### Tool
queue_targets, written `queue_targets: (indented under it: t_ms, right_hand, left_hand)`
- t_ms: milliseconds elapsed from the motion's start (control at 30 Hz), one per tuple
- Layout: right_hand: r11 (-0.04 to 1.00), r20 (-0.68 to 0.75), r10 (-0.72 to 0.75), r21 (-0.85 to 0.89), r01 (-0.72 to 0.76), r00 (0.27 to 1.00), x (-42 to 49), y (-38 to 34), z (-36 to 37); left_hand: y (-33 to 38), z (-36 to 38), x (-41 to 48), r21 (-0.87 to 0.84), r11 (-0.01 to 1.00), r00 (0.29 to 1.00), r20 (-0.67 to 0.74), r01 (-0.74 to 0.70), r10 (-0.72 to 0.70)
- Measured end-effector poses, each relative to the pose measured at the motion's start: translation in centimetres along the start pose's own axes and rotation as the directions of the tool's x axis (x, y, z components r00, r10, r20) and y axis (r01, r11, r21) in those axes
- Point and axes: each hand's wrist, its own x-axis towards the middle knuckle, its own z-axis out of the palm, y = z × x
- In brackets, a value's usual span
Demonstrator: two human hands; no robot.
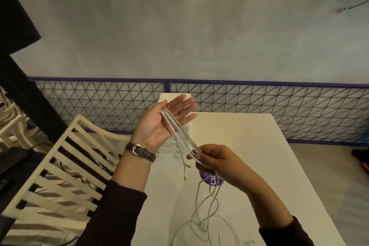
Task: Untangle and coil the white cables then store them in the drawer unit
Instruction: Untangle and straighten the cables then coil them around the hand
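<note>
The room is dim and evenly lit, a warm glow washing the wall [199, 36] from above, striped shadows under the chair [50, 156], the railing [279, 102] bowed by the lens, the white cables [201, 225] at the table's [249, 146] near edge soft.

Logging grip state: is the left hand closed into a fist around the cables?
No, the left hand has straight fingers; the cables lie across it, pinched by the right hand.

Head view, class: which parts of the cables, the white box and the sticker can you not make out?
Cables: loose loops cut off by bottom edge, head view; plugs too small.
White box: mostly hidden behind the left hand.
Purple sticker: lettering partly covered by the right hand.
</note>
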Motion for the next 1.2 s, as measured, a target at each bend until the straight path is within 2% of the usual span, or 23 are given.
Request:
queue_targets:
  t_ms: [67, 167, 233, 300, 433, 533, 633, 733, 867, 900, 1000, 1100, 1167, 1200]
  right_hand:
    - [0.999, -0.024, 0.018, -0.047, -0.019, 1.000, -0.1, -0.1, 0.1]
    - [0.948, -0.111, 0.013, -0.315, -0.047, 0.994, 0.0, 0.2, 0.1]
    - [0.806, -0.166, -0.035, -0.588, -0.070, 0.986, 0.0, 1.0, -0.2]
    - [0.688, -0.218, -0.044, -0.715, -0.129, 0.975, -0.1, 2.6, -0.5]
    - [0.761, -0.351, -0.027, -0.615, -0.208, 0.936, -0.2, 5.5, -1.5]
    - [0.670, -0.383, -0.062, -0.701, -0.246, 0.922, 0.2, 7.2, -2.3]
    - [0.634, -0.422, -0.044, -0.712, -0.300, 0.906, 0.7, 7.9, -3.6]
    - [0.654, -0.438, 0.064, -0.660, -0.369, 0.897, 1.6, 8.6, -5.3]
    - [0.588, -0.401, 0.240, -0.665, -0.461, 0.884, 2.6, 11.3, -7.3]
    - [0.619, -0.394, 0.264, -0.630, -0.468, 0.880, 2.6, 11.7, -7.7]
    - [0.808, -0.317, 0.295, -0.420, -0.412, 0.901, 1.9, 11.9, -9.0]
    - [0.945, -0.294, 0.295, -0.049, -0.322, 0.909, 0.4, 12.2, -10.5]
    - [0.932, -0.315, 0.322, 0.271, -0.240, 0.893, -0.3, 12.7, -11.2]
    - [0.882, -0.326, 0.347, 0.433, -0.187, 0.880, -0.5, 12.9, -11.4]
  left_hand:
    - [0.3, 0.0, 0.0, -0.009, 1.000, 1.000, -0.006, -0.008, 0.008]
    - [0.3, -0.1, 0.3, -0.037, 0.999, 0.999, -0.035, -0.017, 0.016]
    - [0.7, -0.3, 0.2, -0.055, 0.998, 0.998, -0.042, -0.042, 0.039]
    - [1.9, -0.5, 0.0, -0.056, 0.995, 0.995, -0.044, -0.088, 0.085]
    - [3.7, -0.4, -0.4, 0.013, 0.988, 0.986, -0.070, -0.153, 0.154]
    - [3.9, -0.8, -0.2, -0.009, 0.987, 0.983, -0.090, -0.163, 0.162]
    - [3.9, -1.4, -0.1, -0.043, 0.985, 0.983, -0.084, -0.167, 0.163]
    - [3.8, -1.9, 0.3, -0.041, 0.986, 0.984, -0.082, -0.164, 0.160]
    - [3.6, -3.2, 1.3, -0.074, 0.987, 0.981, -0.139, -0.143, 0.131]
    - [3.5, -3.7, 1.4, -0.080, 0.987, 0.979, -0.160, -0.142, 0.128]
    - [3.8, -5.1, 1.4, -0.114, 0.980, 0.968, -0.209, -0.164, 0.138]
    - [5.1, -6.6, 0.8, -0.127, 0.969, 0.957, -0.232, -0.210, 0.177]
    - [5.9, -7.4, 0.3, -0.100, 0.962, 0.941, -0.254, -0.253, 0.221]
    - [6.1, -7.6, 0.1, -0.088, 0.960, 0.936, -0.262, -0.266, 0.235]
